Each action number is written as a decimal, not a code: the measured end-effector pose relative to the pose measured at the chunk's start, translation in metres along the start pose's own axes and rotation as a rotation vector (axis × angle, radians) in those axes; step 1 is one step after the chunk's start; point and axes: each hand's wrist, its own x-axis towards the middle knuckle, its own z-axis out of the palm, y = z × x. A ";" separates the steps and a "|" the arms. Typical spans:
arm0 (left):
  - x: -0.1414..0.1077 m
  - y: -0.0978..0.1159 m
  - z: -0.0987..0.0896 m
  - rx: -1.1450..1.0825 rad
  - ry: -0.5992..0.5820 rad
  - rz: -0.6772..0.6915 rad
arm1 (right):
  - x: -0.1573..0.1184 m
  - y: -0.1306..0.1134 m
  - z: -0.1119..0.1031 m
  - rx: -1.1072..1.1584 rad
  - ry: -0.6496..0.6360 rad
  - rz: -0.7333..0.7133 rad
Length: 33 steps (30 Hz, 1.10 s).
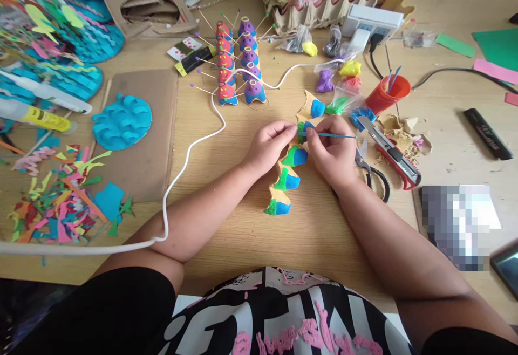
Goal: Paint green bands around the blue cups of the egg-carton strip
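Note:
A strip of egg-carton bumps (288,178), partly covered in green and blue clay, lies on the table between my hands. My left hand (270,144) pinches the strip's left side near its upper part. In my right hand (334,147) is a thin blue stick (338,135), its inner end over the second bump from the top. The top bump carries only a blue patch; lower ones carry green and blue side by side. My fingers partly hide the second bump.
Two painted bump rows (226,69) with pins stand behind. A white cable (190,152) crosses the left side. Scissors (380,182), a red cutter (392,155) and a red cup (388,94) lie right. Clay bags, paper scraps (68,198) and cardboard (140,171) surround them.

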 end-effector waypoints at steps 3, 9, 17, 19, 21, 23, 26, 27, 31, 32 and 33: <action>0.000 -0.001 0.000 -0.001 0.003 -0.001 | 0.000 0.001 0.000 -0.002 0.001 -0.010; 0.001 -0.002 0.001 -0.034 0.003 -0.020 | -0.002 0.002 0.001 0.044 0.071 -0.054; 0.000 -0.004 -0.001 -0.031 0.011 -0.003 | -0.001 0.001 0.000 -0.003 0.015 -0.016; 0.000 -0.003 0.000 -0.033 0.012 -0.002 | -0.001 0.001 0.000 -0.013 0.011 -0.001; 0.000 -0.002 0.000 -0.027 0.015 -0.004 | -0.001 0.001 0.000 -0.016 0.008 -0.005; 0.000 -0.001 0.000 -0.021 0.015 -0.005 | 0.000 0.000 0.000 -0.016 0.008 -0.022; 0.000 0.001 0.000 -0.016 0.017 -0.012 | 0.000 -0.001 0.000 -0.014 0.010 -0.043; 0.000 0.001 0.000 -0.016 0.019 -0.014 | 0.000 -0.002 0.000 -0.011 0.010 -0.044; -0.001 0.000 0.000 -0.023 0.013 -0.009 | -0.001 -0.001 0.000 0.008 0.022 -0.043; 0.000 -0.001 0.000 -0.027 0.008 -0.008 | -0.001 0.000 0.001 0.013 0.035 -0.048; 0.000 -0.001 0.000 -0.034 0.003 -0.009 | -0.001 0.000 0.001 0.021 0.050 -0.056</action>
